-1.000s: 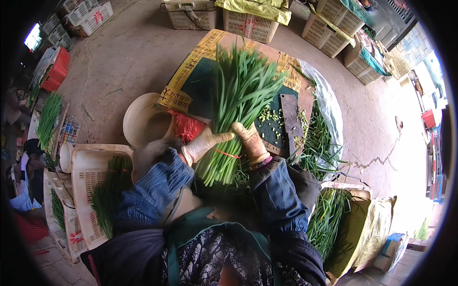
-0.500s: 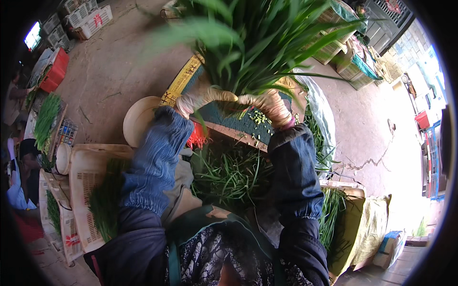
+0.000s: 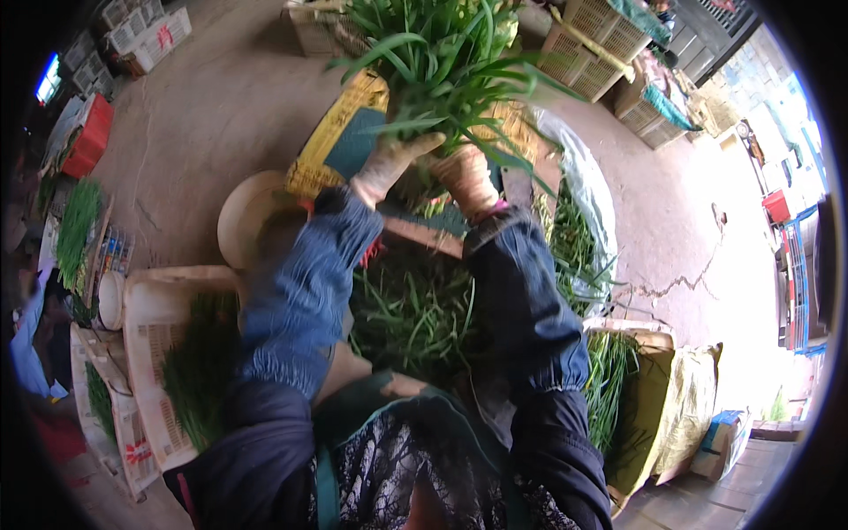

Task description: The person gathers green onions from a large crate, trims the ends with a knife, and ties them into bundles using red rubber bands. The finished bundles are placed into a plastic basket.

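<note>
In front of me I hold a thick bunch of garlic chives [image 3: 433, 75] upright, its leaves fanning out at the top. My left hand [image 3: 393, 166], in a pale glove, is closed around its left side with the thumb across. My right hand [image 3: 461, 178], gloved too, is wrapped around the right side. Under them is a low work surface with a dark blue-green mat [image 3: 353, 146] and yellow printed edging [image 3: 322, 150]. The cut ends of the bunch are mostly hidden by my hands. Loose leaves [image 3: 415, 309] lie heaped between the surface and my lap.
A beige round tub [image 3: 237, 216] stands left of the surface. Crates flank me: a pale plastic crate [image 3: 146, 322] with greens at left, more chives [image 3: 609, 389] beside a yellowish sack [image 3: 685, 406] at right. Clear plastic sheeting [image 3: 583, 177] lies along the right. Stacked crates [image 3: 579, 62] stand beyond.
The bunch has been drawn upright and farther away, and its leaves are gathered more narrowly. Both hands have moved up slightly, the right one leftward. More of the yellow edging shows.
</note>
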A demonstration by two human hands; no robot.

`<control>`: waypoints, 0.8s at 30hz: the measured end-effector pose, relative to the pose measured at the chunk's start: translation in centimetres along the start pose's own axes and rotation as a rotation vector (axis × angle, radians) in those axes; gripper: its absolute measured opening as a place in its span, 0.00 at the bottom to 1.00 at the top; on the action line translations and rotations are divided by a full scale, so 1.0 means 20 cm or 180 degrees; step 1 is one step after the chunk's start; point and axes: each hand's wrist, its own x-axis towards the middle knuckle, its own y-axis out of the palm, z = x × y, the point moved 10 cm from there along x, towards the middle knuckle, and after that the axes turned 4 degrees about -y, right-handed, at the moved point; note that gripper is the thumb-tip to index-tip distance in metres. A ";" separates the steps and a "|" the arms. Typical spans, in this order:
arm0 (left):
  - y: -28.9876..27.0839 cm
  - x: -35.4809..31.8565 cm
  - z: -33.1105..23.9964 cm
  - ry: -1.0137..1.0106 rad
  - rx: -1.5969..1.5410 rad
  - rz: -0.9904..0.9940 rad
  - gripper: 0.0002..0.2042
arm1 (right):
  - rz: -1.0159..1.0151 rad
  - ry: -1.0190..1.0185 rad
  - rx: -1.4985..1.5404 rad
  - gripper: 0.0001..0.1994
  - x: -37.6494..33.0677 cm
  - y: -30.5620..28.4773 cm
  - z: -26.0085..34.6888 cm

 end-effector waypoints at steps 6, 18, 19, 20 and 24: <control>0.01 0.01 -0.24 -0.0098 -0.0506 -0.0045 0.24 | 0.0077 0.0950 0.1368 0.38 0.01 -0.14 -0.02; -0.07 0.49 0.10 0.0070 0.0353 0.0323 0.20 | 0.0204 0.1612 -0.1092 0.60 0.21 -0.47 -0.10; -0.34 0.48 0.18 -0.0282 0.0341 -0.0205 0.22 | 0.0750 0.1815 -0.0837 0.63 0.25 -0.32 -0.22; -0.51 0.46 0.27 -0.0612 0.0167 -0.0631 0.23 | 0.0917 0.1791 -0.0564 0.60 0.24 -0.31 -0.26; -0.94 0.22 0.73 -0.2175 -0.0091 -0.1258 0.29 | 0.0639 0.2079 0.1104 0.29 -0.15 -0.26 -0.60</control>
